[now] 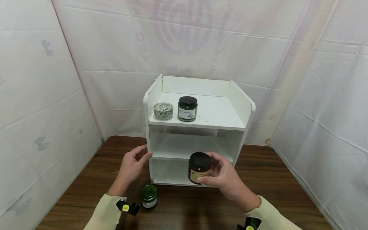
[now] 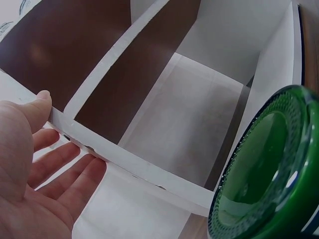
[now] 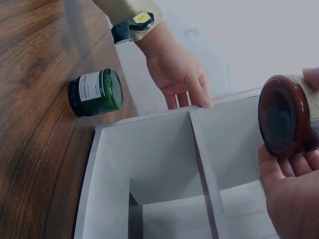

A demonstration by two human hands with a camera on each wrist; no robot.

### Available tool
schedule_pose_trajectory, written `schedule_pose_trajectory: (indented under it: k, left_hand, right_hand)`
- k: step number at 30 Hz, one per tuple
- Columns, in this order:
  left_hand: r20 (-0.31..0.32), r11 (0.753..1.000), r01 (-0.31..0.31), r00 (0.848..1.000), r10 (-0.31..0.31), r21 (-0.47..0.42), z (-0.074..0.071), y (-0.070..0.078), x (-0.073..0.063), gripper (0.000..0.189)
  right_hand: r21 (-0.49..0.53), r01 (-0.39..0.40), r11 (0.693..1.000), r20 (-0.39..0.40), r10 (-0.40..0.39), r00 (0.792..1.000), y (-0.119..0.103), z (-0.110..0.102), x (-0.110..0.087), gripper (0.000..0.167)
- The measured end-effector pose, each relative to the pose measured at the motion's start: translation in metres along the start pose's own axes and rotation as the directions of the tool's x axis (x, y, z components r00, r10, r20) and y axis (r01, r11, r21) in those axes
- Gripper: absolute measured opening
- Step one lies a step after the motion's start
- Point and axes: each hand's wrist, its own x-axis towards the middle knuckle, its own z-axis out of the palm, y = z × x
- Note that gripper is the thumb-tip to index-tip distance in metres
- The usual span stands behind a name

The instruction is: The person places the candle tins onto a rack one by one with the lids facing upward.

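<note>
My right hand holds a brown glass candle jar with a black lid and tan label, lifted in front of the shelf's lower openings. Its thumb lies on the label side and the fingers wrap the far side. My left hand grips the left side panel of the white shelf unit, thumb at the front edge and fingers along the outside. Near the left wrist, a green glass candle jar stands upside down on the table, its base large in the left wrist view.
On the shelf's top level, a round patterned tin stands left of a dark green candle jar with a black lid. The brown wooden table extends to both sides. White cloth hangs behind and at the sides.
</note>
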Motion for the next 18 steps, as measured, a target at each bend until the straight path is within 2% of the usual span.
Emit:
schedule_pose_trajectory:
  k: [9, 18]
  left_hand:
    - [0.0, 0.999, 0.02, 1.0, -0.02, 0.024, 0.0, 0.002, 0.0, 0.045]
    - [-0.001, 1.0, 0.019, 1.0, -0.019, 0.011, 0.0, 0.002, -0.001, 0.044]
  right_hand:
    - [-0.036, 0.016, 0.999, -0.025, -0.017, 1.0, -0.013, -0.003, 0.003, 0.066]
    - [-0.043, 0.026, 0.999, -0.023, -0.027, 0.999, -0.024, -0.006, 0.007, 0.066]
